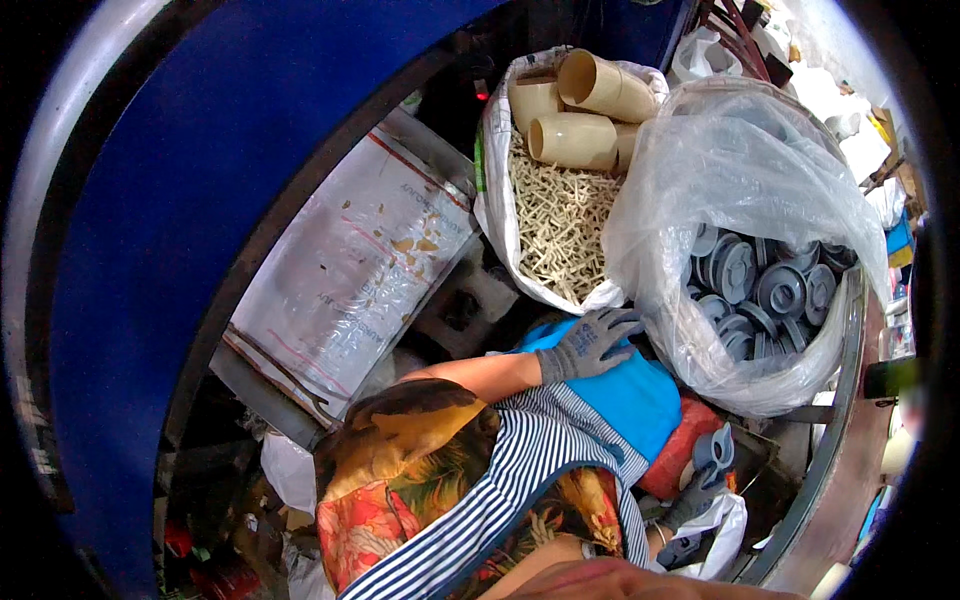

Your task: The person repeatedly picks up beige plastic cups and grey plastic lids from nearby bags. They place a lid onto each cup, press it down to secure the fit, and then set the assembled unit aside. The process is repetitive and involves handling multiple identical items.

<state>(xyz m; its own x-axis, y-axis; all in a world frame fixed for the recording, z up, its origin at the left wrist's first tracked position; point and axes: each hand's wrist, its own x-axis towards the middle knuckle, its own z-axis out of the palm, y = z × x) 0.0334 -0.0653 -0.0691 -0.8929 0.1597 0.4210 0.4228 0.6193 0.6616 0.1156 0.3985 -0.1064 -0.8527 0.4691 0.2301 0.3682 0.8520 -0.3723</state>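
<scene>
Grey plastic part (713,450), small and flared, is just below the clear plastic bag (745,145), toward the picture's lower edge, held up at the fingertips of the right hand (695,495). That hand wears a dark grey glove and seems closed on the part's lower end — shadow and white plastic film (727,522) hide much of it, so how tightly the fingers bend I cannot tell.

The left hand (590,345), in a grey glove, lies palm down just left of the clear bag, on a bright blue cloth (640,400) over the person's lap. Its fingers are stretched out and a little parted, pointing toward the bag; nothing shows in its grasp.

Inside the clear bag are many round grey discs (782,290), seen through its wide mouth and jumbled at all angles. Touching the bag on its left is a white sack (497,135) with short pale sticks (560,220) heaped in it, and beige cups (572,142) lie on their sides on the heap. Farther left of the bag — beyond the sack — is a plastic-covered surface (310,265) with brownish flakes (425,243) on it, and past that a big blue panel (180,170). Below the bag, beside the blue cloth, is something red (680,430). Down and left of the bag is a striped apron (450,525), worn over flower-patterned clothing (370,520).
</scene>
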